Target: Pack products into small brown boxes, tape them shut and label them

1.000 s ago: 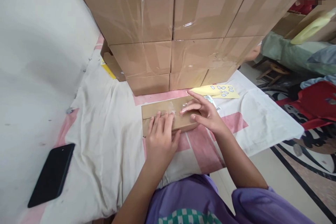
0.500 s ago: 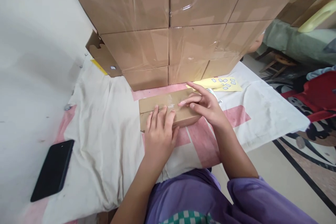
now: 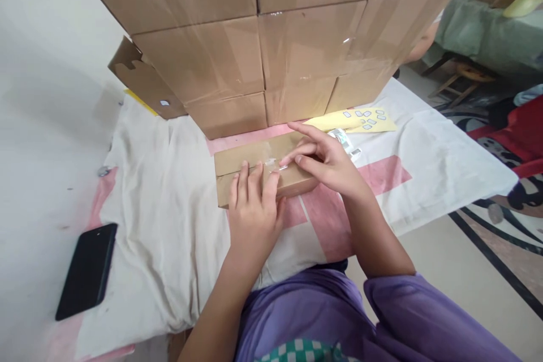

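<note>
A small, long cardboard box (image 3: pixel 237 157) lies flat on the cloth in front of me. A strip of clear tape (image 3: pixel 268 151) runs across the seam on its top. My left hand (image 3: pixel 254 212) rests on the near part of the box, fingers spread and thumb at the front side. Over the right half of the box is my right hand (image 3: pixel 328 163), its index finger stretched out and another fingertip touching the top beside the tape. Nothing is gripped in either hand. The box's right end is partly hidden by my right hand.
Stacked taped cartons (image 3: pixel 224 59) rise behind the box. A yellow sheet with small stickers (image 3: pixel 386 124) and a white-and-green item (image 3: pixel 340 137) lie right of it. A black phone (image 3: pixel 87 271) lies at the left by the wall. Part of another person's arm (image 3: pixel 424 45) shows behind the cartons.
The view has shifted slightly, so the cartons and box sit higher and more to the left. Both hands stay on the box with nearly the same pose.
</note>
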A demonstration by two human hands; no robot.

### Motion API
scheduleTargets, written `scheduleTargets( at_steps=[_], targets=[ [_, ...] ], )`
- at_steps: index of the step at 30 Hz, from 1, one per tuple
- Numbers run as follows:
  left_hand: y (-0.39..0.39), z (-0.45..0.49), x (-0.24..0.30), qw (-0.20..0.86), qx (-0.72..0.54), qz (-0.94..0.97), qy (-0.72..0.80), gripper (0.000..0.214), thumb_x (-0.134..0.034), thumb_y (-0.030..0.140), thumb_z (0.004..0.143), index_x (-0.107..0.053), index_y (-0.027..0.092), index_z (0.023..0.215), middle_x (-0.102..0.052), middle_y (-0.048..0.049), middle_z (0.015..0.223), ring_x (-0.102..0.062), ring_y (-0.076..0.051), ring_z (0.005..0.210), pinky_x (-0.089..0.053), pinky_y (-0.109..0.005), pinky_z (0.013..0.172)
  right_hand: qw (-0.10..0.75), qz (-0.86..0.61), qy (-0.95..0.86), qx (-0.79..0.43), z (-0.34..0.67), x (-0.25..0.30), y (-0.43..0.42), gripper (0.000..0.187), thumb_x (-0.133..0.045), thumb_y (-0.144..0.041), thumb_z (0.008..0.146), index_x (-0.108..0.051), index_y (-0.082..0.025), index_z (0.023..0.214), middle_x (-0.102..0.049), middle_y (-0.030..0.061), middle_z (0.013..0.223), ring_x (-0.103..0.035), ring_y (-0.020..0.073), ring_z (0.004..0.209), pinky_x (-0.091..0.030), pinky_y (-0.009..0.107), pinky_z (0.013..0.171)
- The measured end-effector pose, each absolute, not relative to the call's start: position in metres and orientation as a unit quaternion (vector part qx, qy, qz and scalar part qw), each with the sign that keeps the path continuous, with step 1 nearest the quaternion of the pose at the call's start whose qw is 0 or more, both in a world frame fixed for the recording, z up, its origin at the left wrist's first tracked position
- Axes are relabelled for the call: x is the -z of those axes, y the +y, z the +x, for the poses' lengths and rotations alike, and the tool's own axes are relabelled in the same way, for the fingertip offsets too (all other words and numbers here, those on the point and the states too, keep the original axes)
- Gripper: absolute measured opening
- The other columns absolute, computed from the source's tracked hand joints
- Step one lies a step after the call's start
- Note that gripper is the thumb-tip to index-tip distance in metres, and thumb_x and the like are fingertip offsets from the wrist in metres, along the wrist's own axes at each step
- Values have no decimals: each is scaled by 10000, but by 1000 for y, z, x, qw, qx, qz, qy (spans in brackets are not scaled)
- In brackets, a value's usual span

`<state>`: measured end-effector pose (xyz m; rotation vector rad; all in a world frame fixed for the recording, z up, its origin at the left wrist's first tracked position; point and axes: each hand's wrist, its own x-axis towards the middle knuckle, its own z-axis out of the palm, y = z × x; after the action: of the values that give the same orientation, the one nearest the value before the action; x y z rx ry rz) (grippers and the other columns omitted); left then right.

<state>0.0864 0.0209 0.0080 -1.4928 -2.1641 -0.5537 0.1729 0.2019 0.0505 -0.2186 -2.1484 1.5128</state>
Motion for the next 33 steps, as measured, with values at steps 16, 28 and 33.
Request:
scheduleTargets(
  at_steps=[16, 28, 33],
  targets=[
    [24, 93, -16, 197, 164, -525, -812, 476, -605, 225, 899, -613, 298, 1370, -554, -208, 1411, -457, -441, 1413, -420, -593, 1092, 227, -49, -810, -538, 175, -46, 200, 651, -567, -255, 941, -360, -284, 1557, -753, 58, 1146, -699, 230, 1100, -570, 390, 924],
    [29, 105, -17, 204, 188, -491, -826, 454, -593, 190, 892, -643, 291, 1332, -580, -205, 1399, -481, -445, 1394, -438, -600, 1071, 212, -61, -837, -501, 155, -54, 218, 681, -676, -300, 895, -437, -269, 1533, -792, 16, 949, -743, 216, 930, -582, 389, 911],
    [30, 106, -16, 200, 195, -480, -832, 463, -589, 199, 893, -632, 293, 1344, -580, -188, 1411, -470, -436, 1406, -431, -594, 1083, 196, -51, -844, -497, 149, -53, 219, 777, -701, -298, 878, -369, -262, 1579, -800, 11, 960, -745, 221, 938, -569, 425, 967]
  ],
)
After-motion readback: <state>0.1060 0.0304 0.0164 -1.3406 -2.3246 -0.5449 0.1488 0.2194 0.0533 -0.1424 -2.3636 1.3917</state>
